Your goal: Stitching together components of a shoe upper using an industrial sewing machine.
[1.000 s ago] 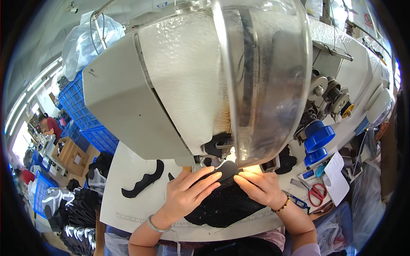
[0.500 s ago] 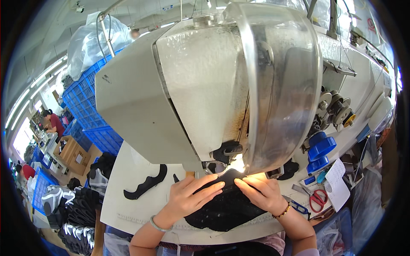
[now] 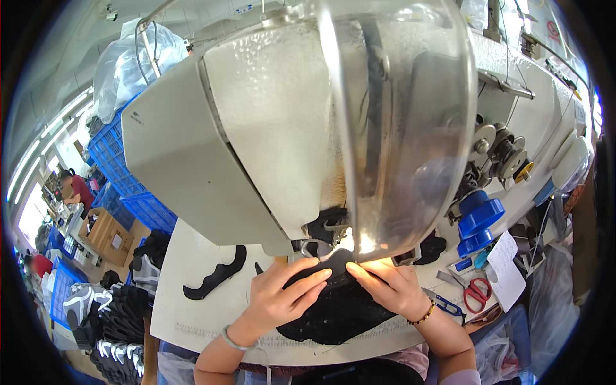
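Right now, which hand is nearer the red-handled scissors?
Right. The right hand is to the left of the scissors; the left hand is farther left, with the right hand between it and them.

place: sewing workshop on a factory floor, looks like footwear
machine: industrial sewing machine (image 3: 269, 122), clear guard (image 3: 410, 128), lamp lit low down, black workpiece (image 3: 333, 321) under it
thread gear: tension discs (image 3: 511, 159) on machine's right side
tabletop (image 3: 172, 289): pale, ruler scale along near edge, cut black piece (image 3: 216, 278) at left, red-handled scissors (image 3: 477, 295) at right
stock: stacked black-and-grey shoe uppers (image 3: 122, 321), blue plastic crates (image 3: 117, 151), cardboard box (image 3: 106, 237)
people: co-worker in dark red top (image 3: 81, 190), farther back
lighting: ceiling strip lights (image 3: 63, 122)
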Available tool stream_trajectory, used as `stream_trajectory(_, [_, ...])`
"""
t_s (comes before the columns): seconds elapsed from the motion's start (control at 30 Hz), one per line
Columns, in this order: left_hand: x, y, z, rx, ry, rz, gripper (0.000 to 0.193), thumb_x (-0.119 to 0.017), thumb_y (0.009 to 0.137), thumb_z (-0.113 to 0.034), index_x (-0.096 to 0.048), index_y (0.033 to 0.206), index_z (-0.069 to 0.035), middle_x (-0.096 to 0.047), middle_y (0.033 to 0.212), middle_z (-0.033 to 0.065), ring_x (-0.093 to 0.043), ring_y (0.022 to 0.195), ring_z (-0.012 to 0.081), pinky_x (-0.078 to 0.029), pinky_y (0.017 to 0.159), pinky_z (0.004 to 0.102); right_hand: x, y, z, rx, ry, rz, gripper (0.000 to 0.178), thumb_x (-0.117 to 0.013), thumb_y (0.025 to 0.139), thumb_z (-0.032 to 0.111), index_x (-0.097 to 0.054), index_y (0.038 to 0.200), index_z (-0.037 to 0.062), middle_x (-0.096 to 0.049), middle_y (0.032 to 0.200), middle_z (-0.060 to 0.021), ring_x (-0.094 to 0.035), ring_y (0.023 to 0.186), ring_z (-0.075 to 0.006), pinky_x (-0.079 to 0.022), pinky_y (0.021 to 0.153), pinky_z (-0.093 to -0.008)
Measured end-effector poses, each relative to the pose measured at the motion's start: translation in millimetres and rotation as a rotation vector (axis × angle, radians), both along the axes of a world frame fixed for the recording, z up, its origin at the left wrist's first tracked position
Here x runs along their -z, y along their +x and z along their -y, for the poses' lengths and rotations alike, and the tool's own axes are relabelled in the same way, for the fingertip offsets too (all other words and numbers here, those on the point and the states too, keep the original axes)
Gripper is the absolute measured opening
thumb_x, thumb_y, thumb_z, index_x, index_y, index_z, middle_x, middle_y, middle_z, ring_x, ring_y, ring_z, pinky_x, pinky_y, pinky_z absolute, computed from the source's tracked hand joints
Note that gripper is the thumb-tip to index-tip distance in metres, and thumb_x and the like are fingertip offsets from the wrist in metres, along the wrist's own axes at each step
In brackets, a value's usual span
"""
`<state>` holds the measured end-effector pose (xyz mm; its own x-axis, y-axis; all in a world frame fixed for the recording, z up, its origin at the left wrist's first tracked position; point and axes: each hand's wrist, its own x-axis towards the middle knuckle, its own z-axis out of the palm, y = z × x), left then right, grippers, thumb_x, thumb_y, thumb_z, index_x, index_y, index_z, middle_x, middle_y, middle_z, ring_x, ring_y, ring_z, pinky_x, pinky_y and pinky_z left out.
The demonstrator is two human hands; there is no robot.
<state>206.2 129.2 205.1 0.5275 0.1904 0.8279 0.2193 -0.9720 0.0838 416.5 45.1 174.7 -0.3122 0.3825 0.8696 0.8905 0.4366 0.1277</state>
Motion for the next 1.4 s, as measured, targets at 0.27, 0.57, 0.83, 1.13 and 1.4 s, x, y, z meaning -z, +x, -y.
stream_trajectory(0.27, [-12,-1,11,0.017,-0.458,0.031,0.021,-0.071,0.078,-0.002,-0.068,0.098,-0.008,-0.062,0.098,0.0063,-0.063,0.083,0.0196,-0.052,0.068,0.0281,5,-1,-3,-0.046,0.002,-0.051,0.036,-0.069,0.068,0.006,-0.071,0.104,0.0105,-0.052,0.095,-0.0004,-0.053,0.088,-0.0195,-0.048,0.081,-0.0324])
stream_trajectory(0.57, [-15,-4,8,-0.005,-0.422,-0.025,0.023,-0.072,0.077,-0.004,-0.067,0.099,-0.01,-0.061,0.098,0.0055,-0.063,0.075,0.0162,-0.051,0.057,0.0266,3,-1,-4,-0.049,0.009,-0.047,0.038,-0.068,0.068,0.005,-0.071,0.105,0.0105,-0.051,0.093,-0.0001,-0.053,0.085,-0.0179,-0.049,0.079,-0.0318])
stream_trajectory(0.83, [-12,8,15,-0.116,-0.108,-0.125,0.044,-0.065,0.069,0.003,-0.068,0.11,-0.014,-0.056,0.094,0.006,-0.056,0.062,0.0137,-0.046,0.046,0.0249,-3,-1,-3,-0.071,0.021,-0.043,0.035,-0.068,0.066,0.005,-0.071,0.101,0.0066,-0.058,0.093,-0.0018,-0.057,0.085,-0.0184,-0.051,0.074,-0.0299])
stream_trajectory(1.13, [-18,10,26,-0.235,-0.074,-0.165,0.045,-0.066,0.067,-0.003,-0.066,0.11,-0.013,-0.053,0.091,0.006,-0.056,0.06,0.0168,-0.045,0.041,0.0268,-3,1,-3,-0.008,-0.077,-0.072,0.037,-0.077,0.068,0.007,-0.072,0.104,0.0157,-0.063,0.099,0.0019,-0.061,0.088,-0.0107,-0.051,0.063,-0.0239])
stream_trajectory(1.4, [-19,15,21,-0.297,-0.108,-0.1,0.039,-0.065,0.07,-0.004,-0.066,0.108,-0.012,-0.052,0.085,0.0086,-0.054,0.054,0.0189,-0.044,0.038,0.0297,-18,-7,-8,-0.087,-0.365,-0.359,0.035,-0.074,0.074,0.006,-0.071,0.107,0.0171,-0.068,0.1,-0.0037,-0.064,0.089,-0.0189,-0.052,0.078,-0.0325])
